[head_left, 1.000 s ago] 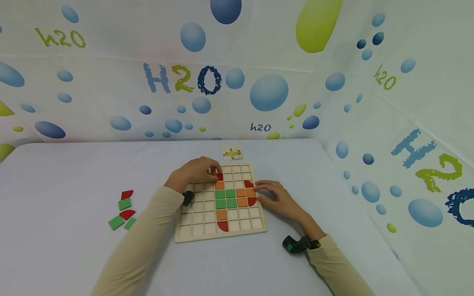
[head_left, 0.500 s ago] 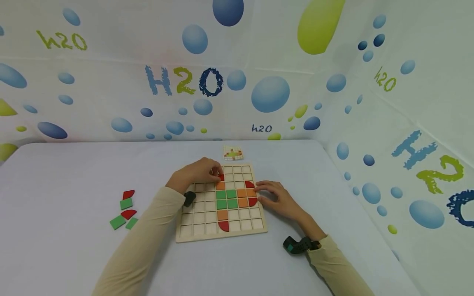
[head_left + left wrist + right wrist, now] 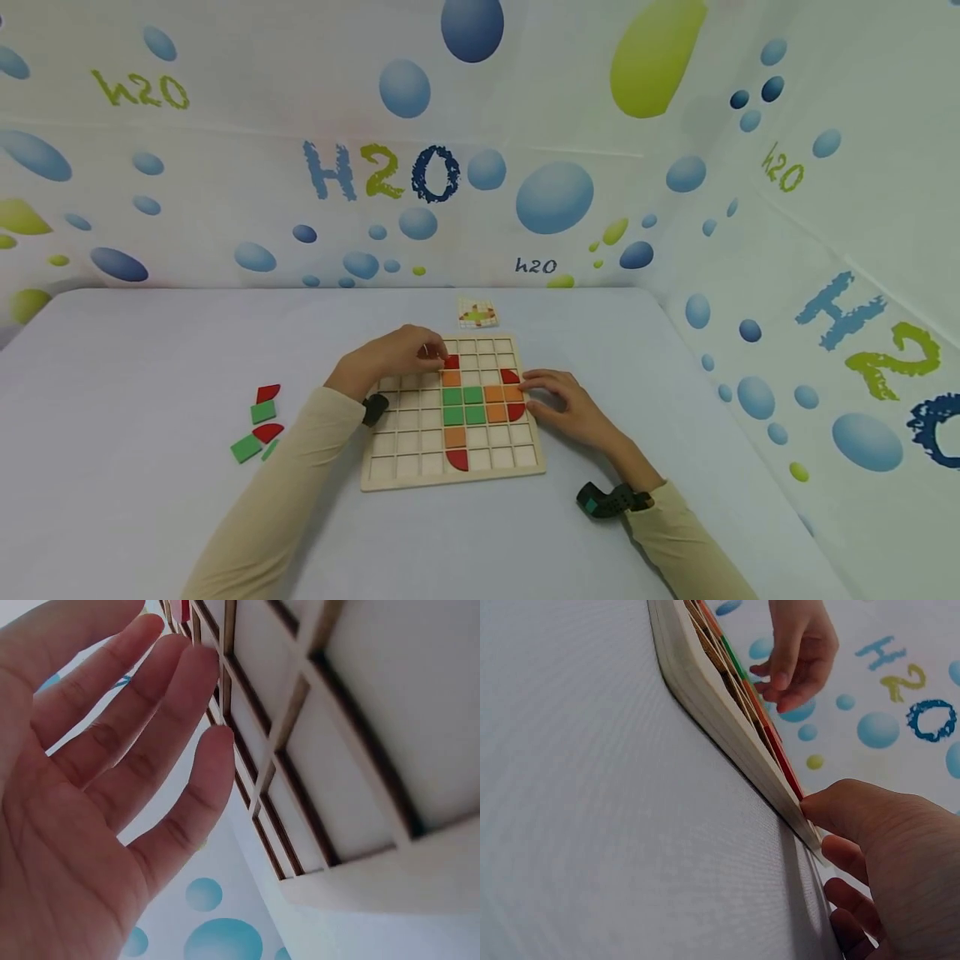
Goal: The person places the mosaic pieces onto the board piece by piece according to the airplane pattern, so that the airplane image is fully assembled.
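A wooden grid board [image 3: 452, 481] lies on the table, holding green and orange squares and red quarter-circle tiles in its middle and right cells. My left hand [image 3: 397, 354] hovers at the board's upper left, fingertips just beside a red tile [image 3: 452, 362] above an orange square [image 3: 451, 378]. In the left wrist view the fingers of this hand [image 3: 112, 750] are loosely bent and its palm holds nothing. At the board's right edge my right hand [image 3: 573, 408] rests, thumb and fingertips touching the rim. The right wrist view shows its thumb [image 3: 840, 810] against the board's side.
Left of the board lie loose tiles: red quarter circles [image 3: 267, 432] and green pieces [image 3: 263, 412], one partly covered by my left sleeve [image 3: 277, 492]. A small pattern card [image 3: 477, 313] sits behind the board. A printed curtain [image 3: 337, 250] rises behind the table.
My left fingers have let go of the red tile and drawn slightly left, so more of it shows in its cell. My right hand stays at the board's edge. The head view tilts a little.
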### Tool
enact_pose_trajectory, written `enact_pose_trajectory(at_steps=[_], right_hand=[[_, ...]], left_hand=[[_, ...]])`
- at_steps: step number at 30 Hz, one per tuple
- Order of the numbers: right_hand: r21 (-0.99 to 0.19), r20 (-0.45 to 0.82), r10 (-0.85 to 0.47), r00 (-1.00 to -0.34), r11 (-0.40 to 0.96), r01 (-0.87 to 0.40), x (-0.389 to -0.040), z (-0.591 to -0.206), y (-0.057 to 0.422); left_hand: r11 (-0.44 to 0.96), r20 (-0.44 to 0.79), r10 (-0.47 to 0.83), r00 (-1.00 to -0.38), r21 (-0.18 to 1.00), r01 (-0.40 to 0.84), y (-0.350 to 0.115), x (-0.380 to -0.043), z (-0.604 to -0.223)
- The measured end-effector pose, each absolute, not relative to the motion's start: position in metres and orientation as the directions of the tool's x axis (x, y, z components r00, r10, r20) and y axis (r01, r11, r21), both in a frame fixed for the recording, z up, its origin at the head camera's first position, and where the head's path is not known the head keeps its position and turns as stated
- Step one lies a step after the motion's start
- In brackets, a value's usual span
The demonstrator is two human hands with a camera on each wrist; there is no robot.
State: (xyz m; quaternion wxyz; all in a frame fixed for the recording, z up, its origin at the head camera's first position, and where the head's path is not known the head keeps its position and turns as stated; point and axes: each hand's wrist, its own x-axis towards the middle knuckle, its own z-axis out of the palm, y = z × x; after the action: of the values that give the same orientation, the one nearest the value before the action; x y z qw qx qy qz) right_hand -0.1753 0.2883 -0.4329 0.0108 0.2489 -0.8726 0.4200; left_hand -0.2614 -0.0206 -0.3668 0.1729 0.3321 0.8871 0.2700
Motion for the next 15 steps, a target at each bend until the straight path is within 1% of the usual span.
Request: enact_pose_trajectory(at_steps=[4,9,15], right_hand=[[-0.723,0.231,-0.43,-0.873,0.524,-0.45,-0.175,-0.433,0.288],[-0.738,0.224,-0.423,-0.878,0.516,-0.436,-0.175,-0.433,0.289],[-0.742,0.216,-0.417,-0.883,0.518,-0.426,-0.174,-0.432,0.288]], left_hand=[[0.667,-0.123,0.656,-0.745,0.557,0.495,-0.026,-0.256,-0.364],[0.718,-0.142,0.604,-0.784,0.525,0.458,-0.035,-0.25,-0.361],[0.735,-0.149,0.585,-0.797,0.512,0.444,-0.046,-0.245,-0.36]])
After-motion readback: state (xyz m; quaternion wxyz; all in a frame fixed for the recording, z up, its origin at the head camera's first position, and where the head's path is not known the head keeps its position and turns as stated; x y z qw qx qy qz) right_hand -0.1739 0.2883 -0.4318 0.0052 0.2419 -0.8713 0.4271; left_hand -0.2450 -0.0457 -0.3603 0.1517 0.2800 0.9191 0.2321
